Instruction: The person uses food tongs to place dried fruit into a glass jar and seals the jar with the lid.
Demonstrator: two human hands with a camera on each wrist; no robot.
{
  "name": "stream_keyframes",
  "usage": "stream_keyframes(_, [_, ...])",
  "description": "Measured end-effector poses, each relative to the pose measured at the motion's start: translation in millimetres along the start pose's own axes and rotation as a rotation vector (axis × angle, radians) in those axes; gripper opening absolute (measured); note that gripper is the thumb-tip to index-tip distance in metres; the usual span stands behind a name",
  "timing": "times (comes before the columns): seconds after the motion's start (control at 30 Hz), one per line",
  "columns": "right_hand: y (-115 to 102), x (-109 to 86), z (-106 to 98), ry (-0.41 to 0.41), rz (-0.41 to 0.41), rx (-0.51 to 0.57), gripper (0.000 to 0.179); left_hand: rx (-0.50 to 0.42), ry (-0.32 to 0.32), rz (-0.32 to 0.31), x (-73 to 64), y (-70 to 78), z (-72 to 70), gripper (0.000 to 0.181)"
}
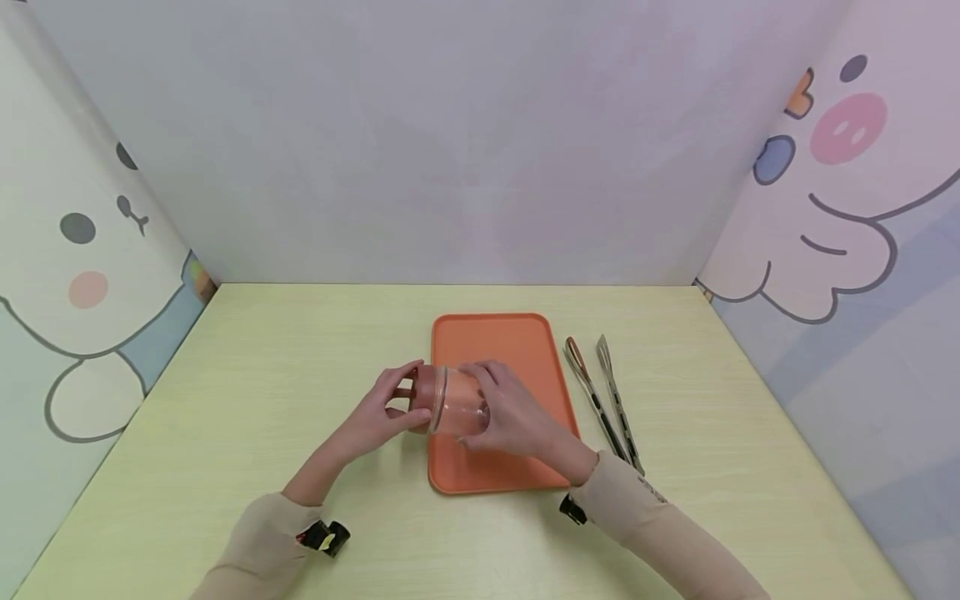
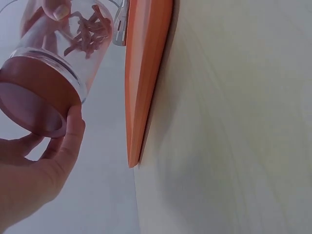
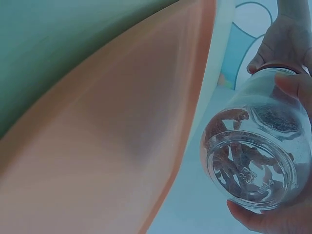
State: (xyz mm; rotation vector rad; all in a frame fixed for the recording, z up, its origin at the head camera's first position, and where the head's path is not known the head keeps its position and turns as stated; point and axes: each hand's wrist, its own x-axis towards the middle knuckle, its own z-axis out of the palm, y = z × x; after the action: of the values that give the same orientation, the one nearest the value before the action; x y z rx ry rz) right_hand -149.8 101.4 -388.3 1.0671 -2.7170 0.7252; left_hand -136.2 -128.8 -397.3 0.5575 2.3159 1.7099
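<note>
A clear glass jar (image 1: 459,407) lies on its side in the air over the left part of the orange tray (image 1: 491,337). Its lid (image 1: 424,392) is reddish brown and points left. My left hand (image 1: 373,423) grips the lid, thumb on the near side and fingers on the far side. Around the glass body, near its base, my right hand (image 1: 516,418) holds on. Several reddish-brown strips (image 2: 91,31) sit inside the jar toward its bottom, seen in the left wrist view. In the right wrist view the round glass base (image 3: 251,170) faces the camera.
Metal tongs (image 1: 613,387) with dark sections lie on the pale yellow table (image 1: 300,350) just right of the tray, angled toward me. A plain cloth backdrop (image 1: 465,150) rises behind the table, with cartoon-printed cloth at both sides.
</note>
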Motion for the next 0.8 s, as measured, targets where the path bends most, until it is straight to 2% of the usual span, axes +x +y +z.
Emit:
stream_keyframes(0.1, [0,-0.9,0,0.002,-0.011,-0.01,0.085,0.003,-0.005,-0.009,1.6,-2.8,1.1,0.068])
stream_keyframes(0.2, [1,-1.5,0,0.004,-0.014,-0.021,0.085,0.006,-0.01,-0.022,1.9,0.4,2.0,0.069])
stream_keyframes(0.43, [3,-2.4,-1,0.003,-0.011,-0.031,0.085,0.005,-0.022,-0.034,-2.6,26.3,4.7,0.066])
stream_keyframes(0.8, [4,-3.2,-5,-0.032,-0.018,-0.004,0.086,-0.024,-0.056,-0.019,-2.3,24.0,5.3,0.071])
